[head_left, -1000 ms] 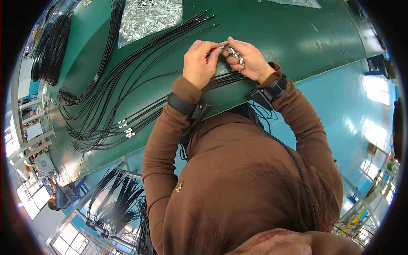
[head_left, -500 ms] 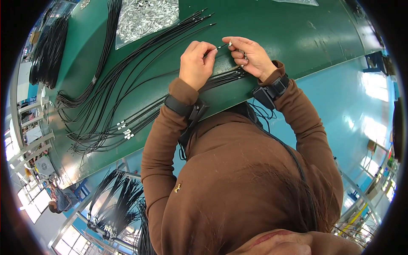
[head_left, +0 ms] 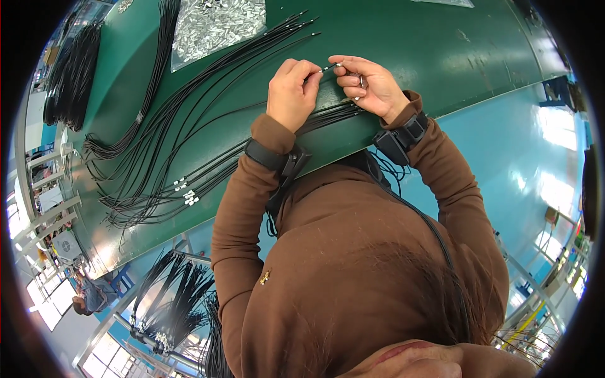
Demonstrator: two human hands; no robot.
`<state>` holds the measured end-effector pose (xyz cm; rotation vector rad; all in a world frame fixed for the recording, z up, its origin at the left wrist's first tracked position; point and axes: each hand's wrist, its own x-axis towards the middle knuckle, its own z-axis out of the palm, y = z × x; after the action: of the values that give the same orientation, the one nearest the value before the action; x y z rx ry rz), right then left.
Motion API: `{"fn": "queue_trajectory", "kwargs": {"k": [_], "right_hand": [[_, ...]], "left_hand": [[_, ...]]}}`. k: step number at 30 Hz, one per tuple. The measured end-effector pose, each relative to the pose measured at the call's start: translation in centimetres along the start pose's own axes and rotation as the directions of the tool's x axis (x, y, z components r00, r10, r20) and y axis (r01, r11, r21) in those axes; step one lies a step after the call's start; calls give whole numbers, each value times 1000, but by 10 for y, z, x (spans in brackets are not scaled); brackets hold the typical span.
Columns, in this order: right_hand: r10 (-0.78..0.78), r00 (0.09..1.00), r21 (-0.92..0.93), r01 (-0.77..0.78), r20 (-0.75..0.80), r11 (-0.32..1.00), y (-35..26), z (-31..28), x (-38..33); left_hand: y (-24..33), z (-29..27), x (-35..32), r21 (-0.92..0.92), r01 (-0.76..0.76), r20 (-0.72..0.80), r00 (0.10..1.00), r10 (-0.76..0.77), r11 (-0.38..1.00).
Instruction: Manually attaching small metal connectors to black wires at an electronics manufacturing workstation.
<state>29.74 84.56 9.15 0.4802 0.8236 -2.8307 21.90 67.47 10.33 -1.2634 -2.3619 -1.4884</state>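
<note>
No legible text, labels, numbers or signs on anything visible.

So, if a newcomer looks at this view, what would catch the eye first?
Probably the clear bag of small silvery pieces at the top, left of centre. Next come black cables spread left on the green table, then the left hand and right hand, upper middle.

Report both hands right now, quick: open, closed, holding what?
Left hand: closed, pinching a black cable near its end.
Right hand: curled closed around small silvery pieces, thumb and forefinger at the cable's tip.
</note>
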Motion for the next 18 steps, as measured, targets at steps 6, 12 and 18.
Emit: {"fn": "queue_trajectory", "kwargs": {"k": [6,12,18], "right_hand": [[-75,996,-91,71,-38,993,1,5,-2],[-150,984,-425,94,-99,900,8,17,-1],[-95,987,-573,3,-130,820,8,24,-2]], "left_hand": [[0,0,-2,-1,12,4,1000,-12,1000],[1,3,-4,38,-11,5,1000,11,999],[14,1,-2,-1,108,-46,993,-108,994]]}}
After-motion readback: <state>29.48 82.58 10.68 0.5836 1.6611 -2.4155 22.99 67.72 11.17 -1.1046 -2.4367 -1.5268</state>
